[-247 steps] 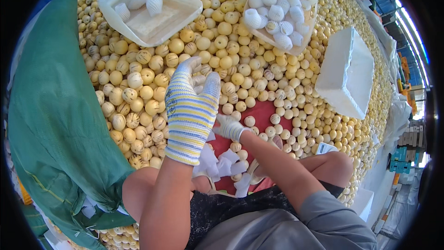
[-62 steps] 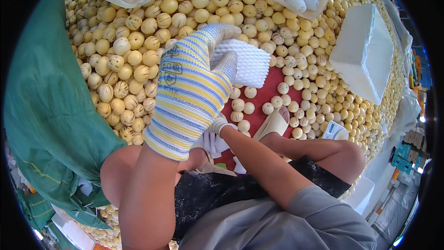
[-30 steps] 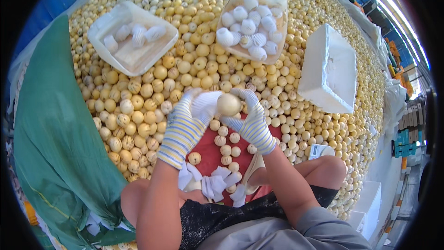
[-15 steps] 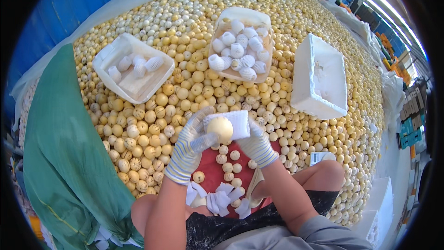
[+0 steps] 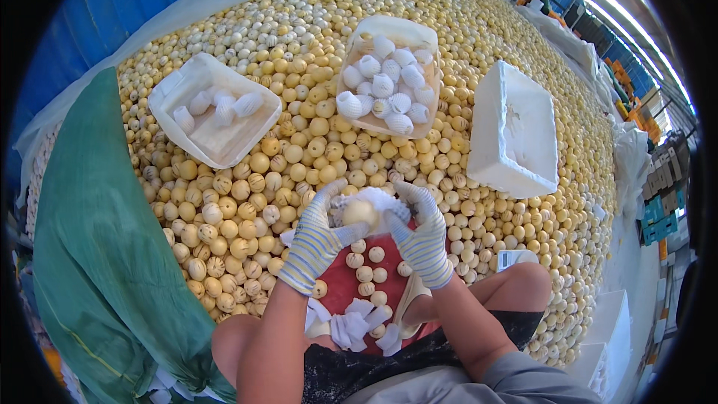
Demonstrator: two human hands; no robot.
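On my cam, my L hand (image 5: 315, 241) grips the pale fruit (image 5: 360, 214) above the red cloth (image 5: 342, 283), prob so it won't roll. My R hand (image 5: 428, 238) grips the white foam net (image 5: 383, 200) beside it, prob to steady it; can't tell if fruit's inside.

The left hand (image 5: 320, 233) and right hand (image 5: 423, 233) wear matt, knitted cloth gloves (image 5: 305, 260). Between them, the fruit (image 5: 360, 214) looks smooth with a soft shine, and the foam net (image 5: 383, 198) looks bumpy. Past the left hand, the pale tub (image 5: 217, 137) is smooth plastic. To the right of the right hand, the white box (image 5: 490, 131) looks like dull foam with rough edges. Wrinkly green cloth (image 5: 97, 232) lies left of the left hand.
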